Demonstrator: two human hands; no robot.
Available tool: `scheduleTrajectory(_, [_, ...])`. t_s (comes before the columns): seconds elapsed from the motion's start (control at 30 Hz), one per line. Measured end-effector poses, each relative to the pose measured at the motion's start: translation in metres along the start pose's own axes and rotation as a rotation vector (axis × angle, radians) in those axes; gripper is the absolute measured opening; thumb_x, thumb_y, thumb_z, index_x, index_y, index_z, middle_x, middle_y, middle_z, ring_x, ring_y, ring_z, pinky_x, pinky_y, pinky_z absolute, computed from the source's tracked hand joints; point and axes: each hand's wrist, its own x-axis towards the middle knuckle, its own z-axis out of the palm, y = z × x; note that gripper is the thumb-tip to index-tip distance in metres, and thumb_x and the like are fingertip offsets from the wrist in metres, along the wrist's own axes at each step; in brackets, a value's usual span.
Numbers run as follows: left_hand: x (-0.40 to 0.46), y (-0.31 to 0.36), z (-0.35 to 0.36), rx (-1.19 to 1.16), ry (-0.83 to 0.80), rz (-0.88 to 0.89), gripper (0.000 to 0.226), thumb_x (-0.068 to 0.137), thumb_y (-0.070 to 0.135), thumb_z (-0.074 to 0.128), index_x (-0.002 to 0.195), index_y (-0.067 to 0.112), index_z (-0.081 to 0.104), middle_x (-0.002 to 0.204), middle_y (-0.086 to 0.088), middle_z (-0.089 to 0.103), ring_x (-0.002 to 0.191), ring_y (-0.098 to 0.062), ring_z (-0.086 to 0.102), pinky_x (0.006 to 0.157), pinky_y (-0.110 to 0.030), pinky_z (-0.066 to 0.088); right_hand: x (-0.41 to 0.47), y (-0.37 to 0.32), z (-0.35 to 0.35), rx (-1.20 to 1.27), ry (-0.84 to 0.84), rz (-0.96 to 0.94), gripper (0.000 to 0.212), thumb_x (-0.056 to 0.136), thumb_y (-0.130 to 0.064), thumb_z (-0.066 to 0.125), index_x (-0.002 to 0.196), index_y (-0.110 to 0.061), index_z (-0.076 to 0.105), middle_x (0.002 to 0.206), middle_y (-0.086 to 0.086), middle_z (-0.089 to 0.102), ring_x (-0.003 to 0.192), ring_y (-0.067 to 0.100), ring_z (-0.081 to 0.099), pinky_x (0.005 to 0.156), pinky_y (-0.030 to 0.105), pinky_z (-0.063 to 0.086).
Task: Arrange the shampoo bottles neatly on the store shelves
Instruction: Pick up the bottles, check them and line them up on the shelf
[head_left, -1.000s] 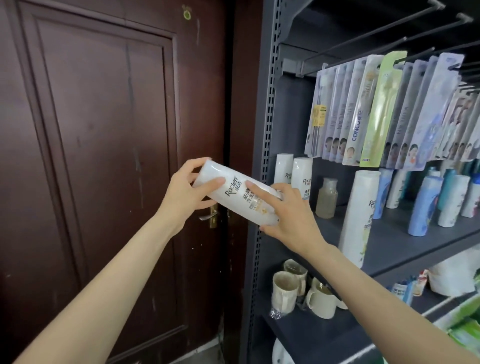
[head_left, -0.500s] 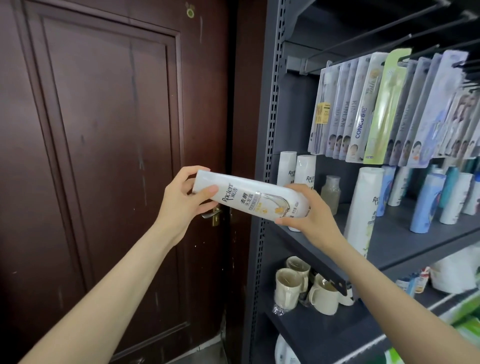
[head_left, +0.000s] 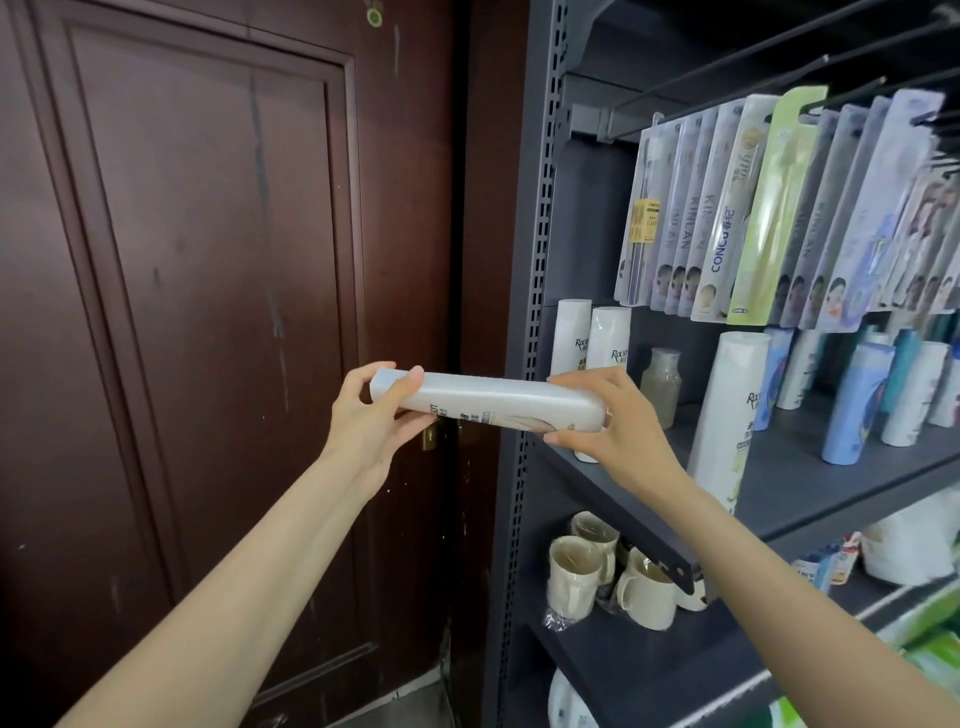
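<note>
A white shampoo bottle (head_left: 493, 401) lies nearly level in the air in front of the shelf's left upright. My left hand (head_left: 371, 421) grips its left end, thumb on top. My right hand (head_left: 613, 421) grips its right end, fingers curled over and under it. Its label now faces mostly downward. Two matching white bottles (head_left: 592, 343) stand upright at the left end of the grey shelf (head_left: 810, 483), partly hidden behind my right hand. Another tall white bottle (head_left: 727, 415) stands near the shelf's front edge. Several blue and white bottles (head_left: 857, 405) stand further right.
A small clear jar (head_left: 661, 384) stands behind my right hand. Packaged toothbrushes (head_left: 753, 208) hang on hooks above the shelf. Cream mugs (head_left: 576, 571) sit on the lower shelf. A dark wooden door (head_left: 208, 312) fills the left side.
Both hands have turned the bottle from tilted to nearly level and rolled it so the label faces down. It moved slightly right, toward the shelf.
</note>
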Motion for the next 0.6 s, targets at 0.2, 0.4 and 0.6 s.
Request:
scheduleTrajectory(0.2, [0.001, -0.007, -0.009, -0.037, -0.101, 0.112, 0.045, 0.083, 0.005, 0.065, 0.123, 0.022, 0.054, 0.123, -0.01, 0.05, 0.113, -0.029, 0.058, 0.081, -0.034, 0.058, -0.008, 0.003, -0.002, 0.27, -0.113, 0.187, 0.057, 0.071, -0.02, 0.079, 0.118, -0.033, 0.05, 0.11, -0.022, 0.051, 0.1, 0.002, 0.053, 0.078, 0.013, 0.049])
scheduleTrajectory(0.4, [0.006, -0.01, -0.027, 0.086, -0.228, 0.113, 0.059, 0.08, 0.004, 0.066, 0.131, 0.025, 0.047, 0.123, -0.01, 0.057, 0.11, -0.021, 0.062, 0.08, -0.024, 0.056, -0.012, 0.007, -0.003, 0.222, -0.112, 0.121, 0.051, 0.069, -0.012, 0.081, 0.11, -0.033, 0.059, 0.111, -0.023, 0.053, 0.101, -0.013, 0.048, 0.086, 0.011, 0.043])
scheduleTrajectory(0.6, [0.01, -0.014, -0.034, 0.329, -0.191, 0.26, 0.069, 0.071, 0.002, 0.077, 0.129, 0.026, 0.048, 0.112, -0.011, 0.064, 0.106, -0.026, 0.063, 0.079, -0.028, 0.057, -0.018, 0.01, 0.006, -0.049, -0.022, -0.119, 0.06, 0.064, -0.006, 0.083, 0.11, -0.033, 0.056, 0.12, -0.003, 0.038, 0.113, -0.019, 0.032, 0.097, 0.0, 0.026])
